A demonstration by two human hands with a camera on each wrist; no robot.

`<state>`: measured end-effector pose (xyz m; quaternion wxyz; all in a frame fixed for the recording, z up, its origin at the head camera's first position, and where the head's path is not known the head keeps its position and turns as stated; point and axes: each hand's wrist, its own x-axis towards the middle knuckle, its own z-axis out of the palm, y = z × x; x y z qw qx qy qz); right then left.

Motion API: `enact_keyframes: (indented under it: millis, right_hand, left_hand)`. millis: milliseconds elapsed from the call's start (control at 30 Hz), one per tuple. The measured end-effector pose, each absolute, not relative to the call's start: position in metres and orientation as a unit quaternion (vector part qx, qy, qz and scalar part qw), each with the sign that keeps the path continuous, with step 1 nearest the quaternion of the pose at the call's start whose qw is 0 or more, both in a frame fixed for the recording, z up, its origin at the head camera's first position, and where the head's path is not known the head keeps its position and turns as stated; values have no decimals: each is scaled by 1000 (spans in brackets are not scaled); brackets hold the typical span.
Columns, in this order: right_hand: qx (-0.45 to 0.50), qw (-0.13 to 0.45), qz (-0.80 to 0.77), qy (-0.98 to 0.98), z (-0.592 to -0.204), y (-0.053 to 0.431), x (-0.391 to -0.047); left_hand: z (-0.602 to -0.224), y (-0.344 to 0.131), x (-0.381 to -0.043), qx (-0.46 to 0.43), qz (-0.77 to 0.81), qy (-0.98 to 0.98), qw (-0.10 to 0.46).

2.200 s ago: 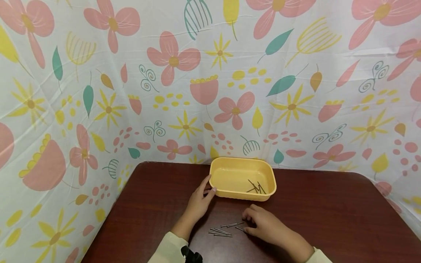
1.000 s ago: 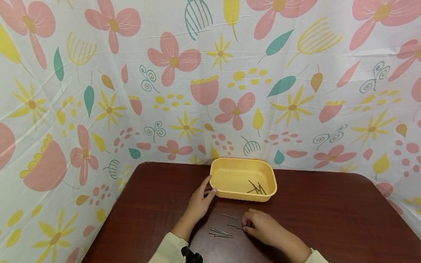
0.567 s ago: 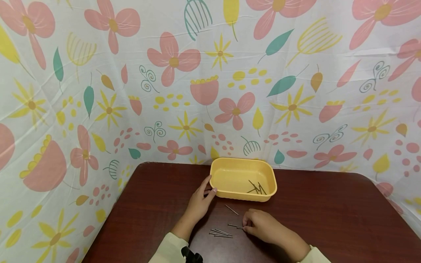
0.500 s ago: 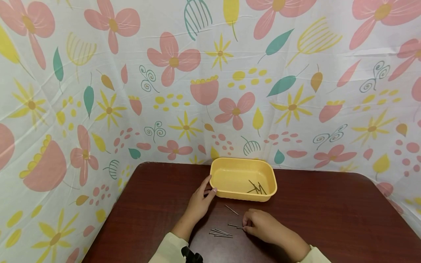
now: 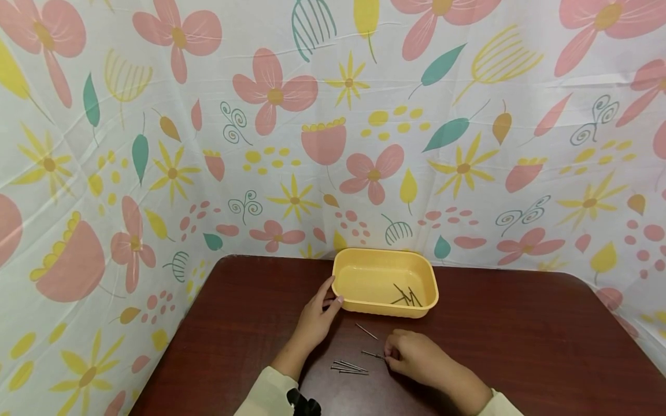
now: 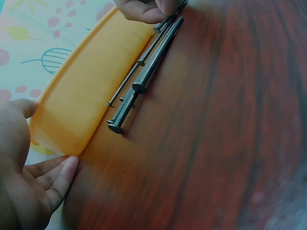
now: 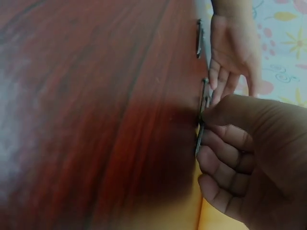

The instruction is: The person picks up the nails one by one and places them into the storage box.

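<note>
My left hand [image 5: 312, 318] holds the near left corner of a yellow plastic tray [image 5: 385, 309], thumb and fingers on either side of its end. Several nails [image 5: 412, 297] lie inside the tray at its right. In front of it, my right hand [image 5: 418, 358] pinches a nail [image 7: 200, 139] between thumb and fingertips, low over the table; another nail [image 5: 368, 353] lies right beside the fingertips. One loose nail [image 5: 366, 331] rests between tray and hand. A bunch of several nails [image 5: 347, 367] lies side by side to the left of the right hand.
The dark red-brown wooden table [image 5: 250, 323] bears everything. A floral cloth [image 5: 322, 144] hangs behind the table and along its left side. A black strap mount [image 5: 303, 403] sits on the left sleeve.
One nail has come apart from the others near my right hand, moved toward the tray and turned. The right hand shifted only slightly. Left hand and tray stay put.
</note>
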<state>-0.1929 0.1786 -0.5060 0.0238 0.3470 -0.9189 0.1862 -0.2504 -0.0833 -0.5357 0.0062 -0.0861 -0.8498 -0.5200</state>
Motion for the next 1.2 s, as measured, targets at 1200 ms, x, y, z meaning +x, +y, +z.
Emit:
enact_keyframes:
  millis: [1200]
  right_hand:
    - [297,72,233,-923,-495,177,-203]
  left_hand:
    - [-538,-84,-252,-89,-514,-853,9]
